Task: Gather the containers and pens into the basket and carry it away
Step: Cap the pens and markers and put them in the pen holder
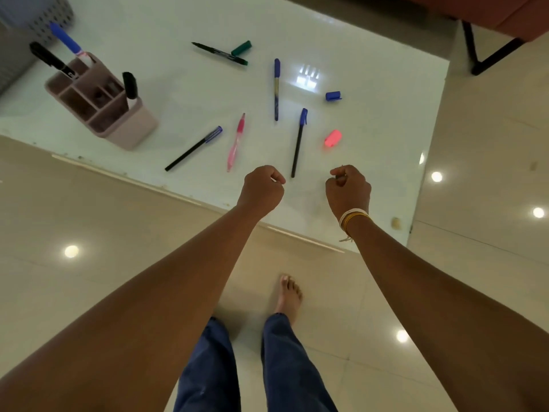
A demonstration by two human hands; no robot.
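Several pens lie loose on the white table [178, 93]: a black pen with a blue cap [193, 148], a pink pen [236, 142], a blue pen [276, 89], another black pen with a blue cap [299, 142] and a black marker [219, 53]. A pink pen holder [124, 126] at the left holds three markers. A grey perforated basket [38, 16] sits at the far left corner. My left hand [261, 188] and my right hand [348, 190] hover as closed fists over the near table edge, holding nothing.
Loose caps lie among the pens: a green cap [241, 47], a blue cap [333, 96] and a pink cap [332, 138]. A chair with black legs [487, 55] stands at the far right. Glossy tiled floor [89, 218] surrounds the table.
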